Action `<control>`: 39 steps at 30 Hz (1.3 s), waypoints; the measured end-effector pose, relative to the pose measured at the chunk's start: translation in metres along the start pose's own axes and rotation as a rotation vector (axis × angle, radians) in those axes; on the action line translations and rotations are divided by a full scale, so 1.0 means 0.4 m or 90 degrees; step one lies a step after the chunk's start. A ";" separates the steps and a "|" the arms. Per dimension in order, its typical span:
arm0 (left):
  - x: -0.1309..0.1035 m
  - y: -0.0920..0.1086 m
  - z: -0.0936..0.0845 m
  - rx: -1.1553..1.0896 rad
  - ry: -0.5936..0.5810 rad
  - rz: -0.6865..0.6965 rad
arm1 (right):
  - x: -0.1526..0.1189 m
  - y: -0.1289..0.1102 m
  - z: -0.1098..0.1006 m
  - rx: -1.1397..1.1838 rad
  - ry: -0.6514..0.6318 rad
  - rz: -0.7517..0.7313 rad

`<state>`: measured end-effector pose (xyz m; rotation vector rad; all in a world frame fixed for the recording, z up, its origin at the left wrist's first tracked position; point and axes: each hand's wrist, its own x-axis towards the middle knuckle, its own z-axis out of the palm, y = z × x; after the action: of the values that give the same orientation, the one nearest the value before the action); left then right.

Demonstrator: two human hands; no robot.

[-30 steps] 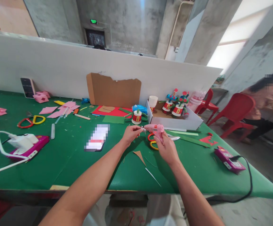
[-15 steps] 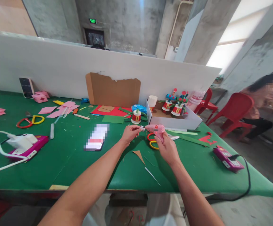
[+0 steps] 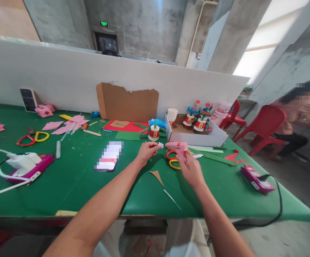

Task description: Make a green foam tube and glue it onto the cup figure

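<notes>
The left hand [image 3: 147, 151] pinches a small white piece [image 3: 161, 145] between thumb and fingers above the desk [image 3: 90, 192], while the right hand [image 3: 191, 166] is wrapped around the grip of a pink glue gun [image 3: 177, 147], its nozzle near the piece.

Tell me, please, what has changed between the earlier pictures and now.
The pink plastic glue gun in the right hand has moved slightly right, widening the gap to the small white piece in the left hand. Nothing was taken or let go. The open white cardboard box and triangular brown scrap stayed put.
</notes>
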<state>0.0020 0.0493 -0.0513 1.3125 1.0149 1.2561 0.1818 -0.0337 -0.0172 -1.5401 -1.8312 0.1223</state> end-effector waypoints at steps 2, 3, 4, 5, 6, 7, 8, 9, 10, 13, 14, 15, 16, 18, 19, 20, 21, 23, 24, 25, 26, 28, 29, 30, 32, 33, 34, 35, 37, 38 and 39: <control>-0.001 0.002 0.000 -0.002 0.001 0.000 | 0.000 -0.001 -0.003 -0.006 -0.001 0.013; -0.001 0.003 0.000 -0.005 0.001 0.000 | 0.000 -0.002 -0.004 -0.007 -0.003 0.018; -0.001 0.004 0.000 -0.008 0.001 0.000 | 0.000 -0.002 -0.006 -0.005 -0.004 0.022; -0.002 0.005 0.000 -0.012 0.001 -0.001 | 0.001 -0.001 -0.008 -0.001 -0.001 0.026; -0.002 0.005 0.000 -0.018 0.001 -0.003 | 0.001 0.000 -0.011 0.007 0.007 0.034; -0.002 0.005 -0.001 -0.026 0.002 -0.005 | 0.002 0.002 -0.014 0.021 0.019 0.049; -0.001 0.005 -0.002 -0.038 0.004 -0.009 | 0.003 0.006 -0.019 0.040 0.029 0.075; -0.001 0.005 -0.003 -0.052 0.004 -0.012 | 0.003 0.012 -0.026 0.063 0.033 0.114; -0.001 0.005 -0.004 -0.069 0.006 -0.017 | 0.003 0.019 -0.033 0.090 0.029 0.160; 0.001 0.005 -0.006 -0.110 0.013 -0.029 | -0.002 0.057 -0.067 0.192 0.001 0.288; 0.001 0.005 -0.006 -0.116 0.015 -0.031 | -0.007 0.075 -0.081 0.231 0.000 0.311; 0.001 0.005 -0.006 -0.118 0.015 -0.032 | -0.013 0.095 -0.096 0.273 -0.006 0.322; 0.001 0.006 -0.006 -0.117 0.013 -0.033 | -0.020 0.117 -0.111 0.298 -0.011 0.333; 0.001 0.006 -0.005 -0.112 0.010 -0.037 | -0.036 0.163 -0.142 0.289 -0.016 0.364; 0.001 0.006 -0.005 -0.110 0.009 -0.039 | -0.044 0.185 -0.155 0.256 -0.022 0.387; 0.001 0.006 -0.004 -0.108 0.009 -0.041 | -0.052 0.205 -0.168 0.205 -0.030 0.407; 0.001 0.006 -0.004 -0.107 0.008 -0.042 | -0.058 0.222 -0.178 0.158 -0.045 0.410; 0.001 0.005 -0.004 -0.108 0.009 -0.043 | -0.066 0.248 -0.193 0.083 -0.090 0.392; 0.000 0.005 -0.005 -0.107 0.009 -0.042 | -0.068 0.257 -0.198 0.045 -0.113 0.381; 0.000 0.005 -0.006 -0.107 0.009 -0.039 | -0.068 0.264 -0.202 0.007 -0.137 0.368; -0.001 0.005 -0.007 -0.107 0.010 -0.037 | -0.066 0.268 -0.207 -0.033 -0.158 0.353; -0.001 0.006 -0.008 -0.110 0.016 -0.031 | -0.059 0.269 -0.217 -0.119 -0.184 0.309; -0.001 0.006 -0.008 -0.114 0.022 -0.029 | -0.053 0.264 -0.221 -0.163 -0.174 0.283; -0.001 0.007 -0.008 -0.121 0.029 -0.028 | -0.044 0.255 -0.224 -0.204 -0.143 0.257; 0.000 0.008 -0.006 -0.130 0.046 -0.026 | -0.018 0.219 -0.215 -0.247 -0.031 0.212; 0.001 0.008 -0.004 -0.131 0.054 -0.025 | 0.000 0.194 -0.199 -0.225 0.025 0.187; 0.002 0.009 -0.003 -0.129 0.062 -0.021 | 0.021 0.164 -0.173 -0.167 0.062 0.160; 0.003 0.009 -0.001 -0.124 0.069 -0.016 | 0.045 0.130 -0.138 -0.078 0.081 0.143; 0.004 0.008 -0.001 -0.114 0.084 -0.003 | 0.097 0.062 -0.047 0.162 0.063 0.149; 0.005 0.008 -0.003 -0.112 0.093 0.003 | 0.122 0.030 0.004 0.304 0.037 0.180; 0.006 0.007 -0.005 -0.112 0.102 0.008 | 0.145 0.001 0.054 0.450 0.022 0.231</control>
<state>0.0000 0.0514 -0.0483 1.0986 0.9840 1.4439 0.1687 0.0258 -0.0066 -1.3119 -1.2522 0.8135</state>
